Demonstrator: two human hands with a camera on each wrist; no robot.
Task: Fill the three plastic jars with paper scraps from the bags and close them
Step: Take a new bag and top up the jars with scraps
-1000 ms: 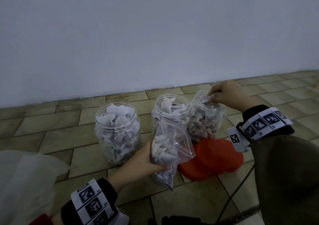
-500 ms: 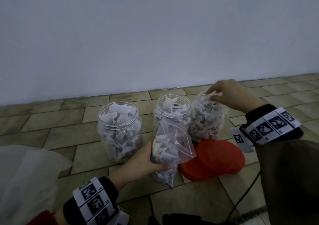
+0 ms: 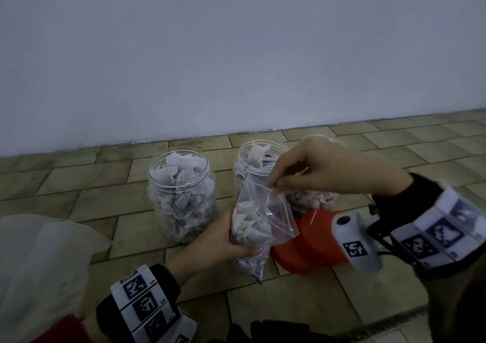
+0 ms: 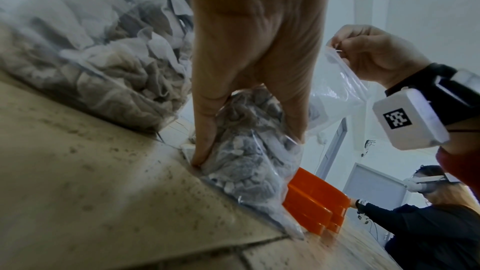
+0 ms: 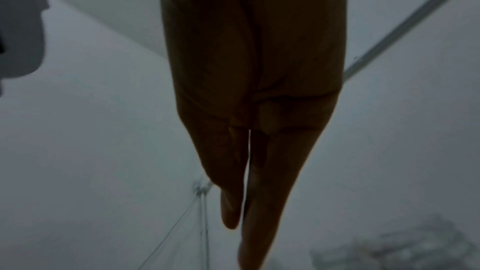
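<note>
Three clear plastic jars stand open on the tiled floor by the wall, all holding paper scraps: the left jar (image 3: pixel 182 193), the middle jar (image 3: pixel 259 161) and the right jar (image 3: pixel 313 200), mostly hidden behind my right hand. My left hand (image 3: pixel 226 240) grips a clear zip bag (image 3: pixel 259 224) of scraps around its middle, its bottom on the floor; the left wrist view shows this zip bag (image 4: pixel 249 151) and left hand (image 4: pixel 246 122) close up. My right hand (image 3: pixel 276 185) pinches the bag's top edge. Stacked orange lids (image 3: pixel 313 240) lie just right of the bag.
A crumpled translucent white bag (image 3: pixel 39 269) lies at the lower left. The white wall (image 3: pixel 236 53) rises right behind the jars. A dark cable (image 3: pixel 378 250) runs from my right wrist. In the left wrist view another person (image 4: pixel 428 223) works in the background.
My right hand has left the right jar's mouth and come down and left to pinch the zip bag's top edge. The left hand keeps its grip on the bag.
</note>
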